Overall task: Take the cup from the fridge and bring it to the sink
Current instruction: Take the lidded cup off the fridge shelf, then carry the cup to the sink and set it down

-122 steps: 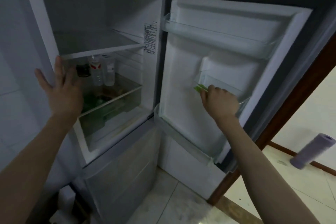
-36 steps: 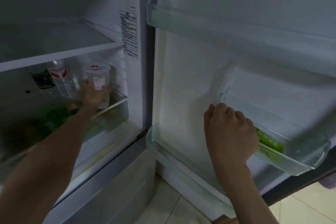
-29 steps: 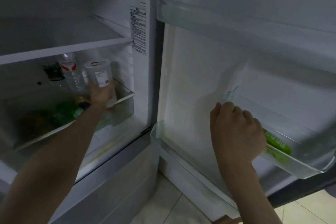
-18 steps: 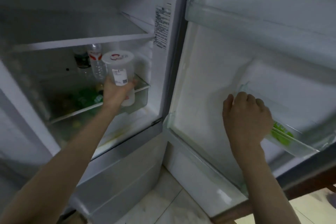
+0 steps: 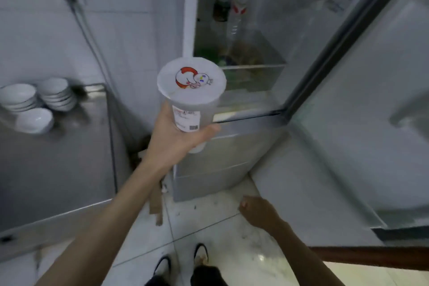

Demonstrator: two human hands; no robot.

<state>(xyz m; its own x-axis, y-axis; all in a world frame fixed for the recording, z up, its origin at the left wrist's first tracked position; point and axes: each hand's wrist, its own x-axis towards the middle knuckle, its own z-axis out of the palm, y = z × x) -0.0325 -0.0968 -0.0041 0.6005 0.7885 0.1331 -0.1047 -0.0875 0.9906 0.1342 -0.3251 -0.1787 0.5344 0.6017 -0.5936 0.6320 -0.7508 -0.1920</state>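
Left hand (image 5: 176,137) is wrapped around the lower body of the cup (image 5: 191,100), thumb on the near side below the printed label, fingers behind, holding it upright in mid-air in front of the fridge (image 5: 243,37). Right hand (image 5: 257,210) hangs low above the floor tiles, fingers curled loosely into the palm, touching nothing.

Cup: tall, translucent grey plastic, sealed with a white film lid carrying a red and white cartoon figure; a white label with small print and a code square sits on its side. It is clear of the shelves, outside the cabinet.

Change from half a second ago: the cup was then at the edge of the glass shelf inside the fridge; it is now drawn out and level with the cabinet's left edge. The right hand, previously gripping the door bin, has let go. The door (image 5: 383,100) stands open. Stacked white bowls (image 5: 37,100) on a steel counter (image 5: 58,158) have come into view at left.
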